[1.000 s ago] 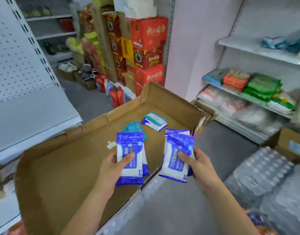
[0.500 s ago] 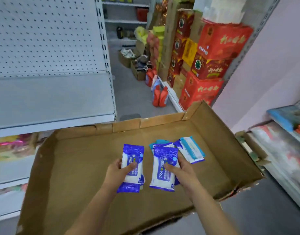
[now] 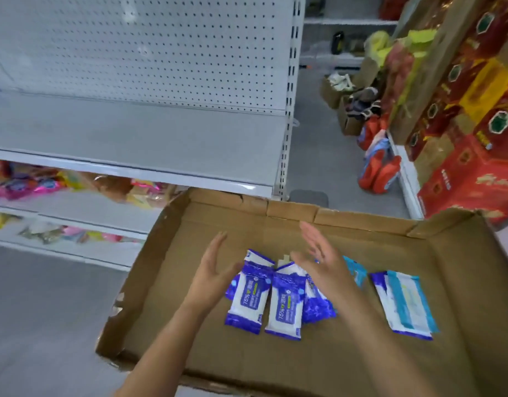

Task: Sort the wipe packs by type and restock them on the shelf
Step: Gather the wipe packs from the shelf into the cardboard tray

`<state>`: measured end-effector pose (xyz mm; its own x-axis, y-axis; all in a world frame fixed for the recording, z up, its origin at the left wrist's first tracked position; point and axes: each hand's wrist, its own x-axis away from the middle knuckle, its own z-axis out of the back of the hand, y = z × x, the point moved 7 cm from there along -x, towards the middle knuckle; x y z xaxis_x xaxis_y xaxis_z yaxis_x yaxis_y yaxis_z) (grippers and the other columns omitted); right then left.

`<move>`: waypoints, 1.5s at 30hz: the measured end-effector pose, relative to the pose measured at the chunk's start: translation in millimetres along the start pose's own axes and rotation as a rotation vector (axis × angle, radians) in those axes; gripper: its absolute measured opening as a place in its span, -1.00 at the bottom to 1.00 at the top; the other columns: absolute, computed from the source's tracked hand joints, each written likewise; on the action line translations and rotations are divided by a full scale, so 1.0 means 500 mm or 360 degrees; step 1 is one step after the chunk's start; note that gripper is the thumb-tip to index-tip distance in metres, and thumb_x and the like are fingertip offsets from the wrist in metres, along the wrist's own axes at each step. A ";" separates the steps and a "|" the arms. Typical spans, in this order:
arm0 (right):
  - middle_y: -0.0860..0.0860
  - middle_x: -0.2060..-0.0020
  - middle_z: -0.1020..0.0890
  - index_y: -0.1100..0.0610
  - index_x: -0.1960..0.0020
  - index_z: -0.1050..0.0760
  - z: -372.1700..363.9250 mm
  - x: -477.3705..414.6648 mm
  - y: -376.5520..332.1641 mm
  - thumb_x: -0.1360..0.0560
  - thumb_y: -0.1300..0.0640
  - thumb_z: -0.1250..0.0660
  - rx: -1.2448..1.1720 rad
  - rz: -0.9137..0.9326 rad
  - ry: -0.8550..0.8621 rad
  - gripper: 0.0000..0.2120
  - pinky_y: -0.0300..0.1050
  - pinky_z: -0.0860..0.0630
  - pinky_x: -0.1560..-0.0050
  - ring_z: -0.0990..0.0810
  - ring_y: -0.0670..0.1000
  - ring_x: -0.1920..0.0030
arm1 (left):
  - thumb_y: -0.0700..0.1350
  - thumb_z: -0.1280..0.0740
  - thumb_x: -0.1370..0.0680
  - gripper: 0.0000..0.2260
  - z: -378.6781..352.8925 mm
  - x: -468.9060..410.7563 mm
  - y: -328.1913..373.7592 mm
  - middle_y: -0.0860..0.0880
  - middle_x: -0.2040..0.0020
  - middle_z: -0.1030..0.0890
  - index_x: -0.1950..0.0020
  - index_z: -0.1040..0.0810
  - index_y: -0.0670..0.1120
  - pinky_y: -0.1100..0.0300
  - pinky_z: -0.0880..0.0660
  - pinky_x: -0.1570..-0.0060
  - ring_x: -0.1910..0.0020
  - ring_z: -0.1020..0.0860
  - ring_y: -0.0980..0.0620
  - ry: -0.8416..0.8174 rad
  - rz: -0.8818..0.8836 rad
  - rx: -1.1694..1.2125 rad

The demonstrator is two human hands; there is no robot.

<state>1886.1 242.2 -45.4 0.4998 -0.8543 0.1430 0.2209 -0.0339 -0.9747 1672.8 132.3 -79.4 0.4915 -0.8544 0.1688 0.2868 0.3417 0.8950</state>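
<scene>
Several blue-and-white wipe packs lie bunched in the middle of a shallow cardboard tray. Two packs with light-blue flaps lie to their right, and a teal pack peeks out behind my right hand. My left hand hovers just left of the bunch, fingers straight, palm facing inward. My right hand hovers over the bunch's right side, fingers straight, palm facing left. Neither hand holds a pack. A bare grey shelf board with a pegboard back stands beyond the tray.
Lower shelves at left carry colourful snack bags. Red and yellow cartons are stacked at right, with orange bottles and open boxes on the grey floor beside them.
Both hands let go of the blue wipe packs, which now lie in the tray, and opened flat on either side. The view swung left toward the grey shelf.
</scene>
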 end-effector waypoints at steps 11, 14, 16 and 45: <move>-0.22 -0.42 -0.43 -0.13 -0.48 -0.34 -0.306 0.001 -0.085 -0.55 0.21 -0.40 -0.0088 0.0154 -0.0586 -0.43 -0.05 -0.30 -0.50 -0.37 -0.27 -0.41 | 0.20 -0.39 -0.53 -0.39 0.267 0.160 -0.015 0.29 -0.53 -0.26 -0.53 -0.23 0.27 0.19 -0.23 -0.43 -0.42 -0.26 0.37 0.0444 0.0003 0.0102; -0.20 -0.42 -0.43 -0.13 -0.48 -0.34 -0.426 -0.006 -0.105 -0.55 0.22 -0.39 -0.0065 0.0181 -0.0711 -0.43 -0.08 -0.29 -0.50 -0.37 -0.24 -0.42 | 0.18 -0.38 -0.56 -0.47 0.352 0.188 -0.056 0.38 -0.44 -0.31 -0.47 -0.27 0.35 0.30 -0.32 -0.28 -0.24 -0.31 0.59 0.0527 0.0045 0.0170; -0.22 -0.42 -0.44 -0.13 -0.48 -0.34 -0.518 -0.011 -0.111 -0.55 0.22 -0.40 -0.0053 0.0170 -0.0792 -0.42 -0.10 -0.29 -0.49 -0.38 -0.24 -0.42 | 0.24 -0.37 -0.51 -0.47 0.413 0.201 -0.098 0.42 -0.43 -0.32 -0.45 -0.27 0.40 0.17 -0.32 -0.34 -0.33 -0.34 0.43 0.0579 0.0058 0.0218; -0.30 -0.35 -0.49 -0.35 -0.34 -0.40 -1.771 -0.407 -0.342 -0.54 0.16 -0.41 -0.0051 0.0159 -0.1117 -0.47 -0.03 -0.31 -0.48 -0.41 -0.25 -0.40 | 0.01 -0.36 -0.57 -0.57 1.508 -0.145 -0.635 0.27 -0.38 -0.49 -0.44 -0.43 0.19 0.25 -0.33 -0.37 -0.38 -0.42 0.28 0.0850 0.0182 0.0450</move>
<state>1005.0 -37.2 -60.0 0.9404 -0.3185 0.1189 0.1264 0.0027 -0.9920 925.9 -209.7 -64.4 0.8714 -0.4791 0.1054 0.0145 0.2399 0.9707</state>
